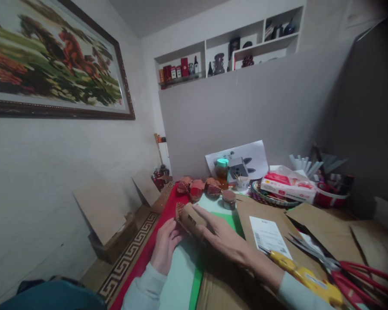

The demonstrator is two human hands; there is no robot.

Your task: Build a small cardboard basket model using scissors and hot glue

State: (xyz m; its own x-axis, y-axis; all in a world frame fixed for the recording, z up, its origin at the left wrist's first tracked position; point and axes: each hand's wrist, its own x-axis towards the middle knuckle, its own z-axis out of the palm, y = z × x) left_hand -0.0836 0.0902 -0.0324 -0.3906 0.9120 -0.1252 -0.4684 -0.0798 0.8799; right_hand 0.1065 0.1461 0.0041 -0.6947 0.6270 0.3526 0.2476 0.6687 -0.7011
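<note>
A small brown cardboard piece (194, 218) with a red-striped, ragged left end is tilted above the pale mat (181, 269). My right hand (221, 237) is closed on it from the right, with the fingers over its top and side. My left hand (167, 242) has curled fingers at its lower left edge; the exact contact of the fingertips is partly hidden. Just beyond stand several small red-striped cardboard pieces (197, 189) in a row. A small round jar (229, 199) with a brownish lid is close to my right hand.
Yellow-handled snips (300, 275) and red-handled scissors (339, 262) lie on cardboard (255, 206) at right. Behind are a green-lidded jar (222, 172), a printed sheet (255, 157), a woven tray (268, 198) with a tissue pack (287, 185), and a grey panel (245, 116).
</note>
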